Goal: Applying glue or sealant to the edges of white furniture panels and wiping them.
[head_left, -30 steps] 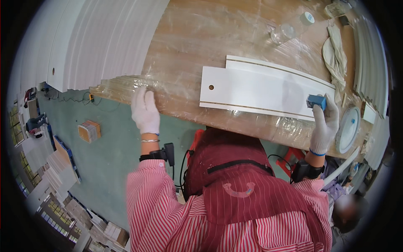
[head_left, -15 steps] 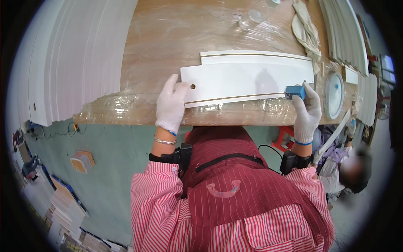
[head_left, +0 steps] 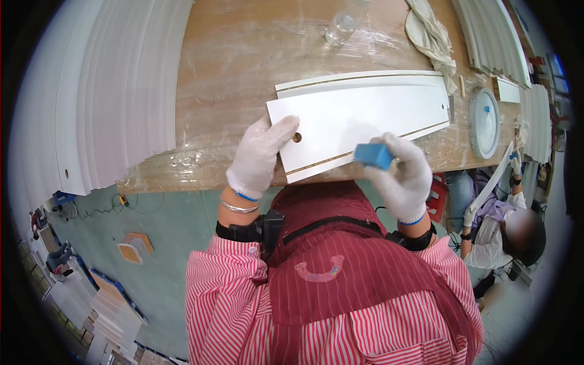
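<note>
A white panel (head_left: 353, 118) with a round hole near its left end and a groove along its near edge lies slanted on the table. My left hand (head_left: 258, 149), in a white knit glove, grips the panel's left end, thumb on top beside the hole. Under it, a second white panel (head_left: 359, 78) shows only along its far edge. My gloved right hand (head_left: 403, 176) is closed on a small blue block (head_left: 373, 156), held by the panel's near edge. Whether the block touches the panel, I cannot tell.
Plastic film covers the wooden table (head_left: 225, 91). Stacks of white panels (head_left: 131, 79) stand at left and far right (head_left: 493, 36). A clear jar (head_left: 342, 27), a cloth (head_left: 429, 33) and a round white lid (head_left: 485, 121) lie beyond. A co-worker (head_left: 486, 225) handles a strip at right.
My right hand has moved left and nearer with the blue block. The panel's left end has swung toward me, and my left thumb now lies over it.
</note>
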Available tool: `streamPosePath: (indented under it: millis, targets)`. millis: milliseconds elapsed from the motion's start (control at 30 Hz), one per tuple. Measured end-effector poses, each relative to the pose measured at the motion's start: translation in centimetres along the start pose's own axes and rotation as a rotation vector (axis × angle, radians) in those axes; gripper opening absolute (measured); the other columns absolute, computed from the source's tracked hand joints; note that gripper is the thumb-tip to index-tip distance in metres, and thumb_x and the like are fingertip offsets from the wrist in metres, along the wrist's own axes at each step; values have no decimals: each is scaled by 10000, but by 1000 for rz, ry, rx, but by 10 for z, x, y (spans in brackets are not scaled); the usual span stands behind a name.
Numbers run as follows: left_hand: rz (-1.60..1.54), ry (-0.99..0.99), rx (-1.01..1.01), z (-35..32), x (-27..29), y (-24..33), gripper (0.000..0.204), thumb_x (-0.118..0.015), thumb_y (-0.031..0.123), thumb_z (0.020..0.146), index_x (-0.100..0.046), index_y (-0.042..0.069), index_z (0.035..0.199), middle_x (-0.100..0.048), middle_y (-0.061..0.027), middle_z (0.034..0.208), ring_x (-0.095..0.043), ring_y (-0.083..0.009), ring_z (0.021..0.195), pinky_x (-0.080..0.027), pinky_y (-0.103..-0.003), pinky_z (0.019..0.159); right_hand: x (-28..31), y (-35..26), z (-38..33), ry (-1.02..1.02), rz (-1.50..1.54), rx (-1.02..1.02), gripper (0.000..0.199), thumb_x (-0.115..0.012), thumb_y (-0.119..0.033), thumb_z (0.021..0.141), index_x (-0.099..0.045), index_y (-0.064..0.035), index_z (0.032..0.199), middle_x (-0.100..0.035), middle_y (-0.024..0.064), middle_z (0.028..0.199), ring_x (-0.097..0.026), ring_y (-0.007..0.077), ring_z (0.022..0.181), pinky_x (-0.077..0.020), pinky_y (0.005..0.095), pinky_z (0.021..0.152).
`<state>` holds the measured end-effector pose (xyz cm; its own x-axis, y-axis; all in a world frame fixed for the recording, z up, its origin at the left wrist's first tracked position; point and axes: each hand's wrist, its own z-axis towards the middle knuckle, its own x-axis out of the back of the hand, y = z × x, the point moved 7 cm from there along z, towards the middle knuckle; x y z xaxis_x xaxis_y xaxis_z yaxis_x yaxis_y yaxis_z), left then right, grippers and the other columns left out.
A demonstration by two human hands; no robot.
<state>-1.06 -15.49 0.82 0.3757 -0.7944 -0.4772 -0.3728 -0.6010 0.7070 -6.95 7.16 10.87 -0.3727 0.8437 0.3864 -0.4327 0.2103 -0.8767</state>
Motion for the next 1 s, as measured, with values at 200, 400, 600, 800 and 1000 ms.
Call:
streamPosePath:
  millis: [200, 400, 600, 800, 1000]
  targets:
    - [-74, 5, -64, -7, -35, 20, 358, -589, 230, 1055, -583, -37, 1294, -692, -103, 1083, -695, -163, 923, -589, -297, 794, -38, -59, 27, -242, -192, 221, 461, -871, -95, 655, -685, -60, 1075, -739, 82, 968, -710, 287, 802, -539, 380, 746]
    - [-209, 28, -89, -12, -47, 26, 323, -630, 223, 1037, -613, -36, 1230, -671, -67, 1057, -638, -130, 928, -538, -283, 819, -52, -88, 34, -285, -359, 298, 379, -832, -99, 616, -689, -72, 966, -711, 63, 879, -695, 258, 774, -529, 375, 731]
    - [-226, 17, -84, -13, -48, 25, 336, -641, 227, 1025, -607, -37, 1230, -665, -77, 1064, -638, -140, 926, -544, -292, 816, -53, -86, 32, -358, -420, 241, 393, -868, -130, 590, -708, -60, 942, -729, 64, 860, -693, 264, 799, -504, 358, 730]
    - [-202, 34, -97, -12, -45, 23, 338, -645, 226, 1018, -610, -39, 1226, -661, -76, 1055, -638, -140, 928, -539, -291, 810, -45, -95, 33, -200, -454, 312, 420, -853, -99, 589, -704, -57, 979, -732, 73, 899, -689, 283, 798, -514, 376, 739]
    - [-175, 58, -89, -13, -46, 23, 359, -642, 242, 1017, -602, -42, 1232, -655, -78, 1056, -639, -144, 924, -536, -288, 806, -48, -97, 34, -212, -384, 311, 260, -787, -76, 634, -643, -89, 850, -640, 48, 750, -650, 260, 683, -487, 367, 632]
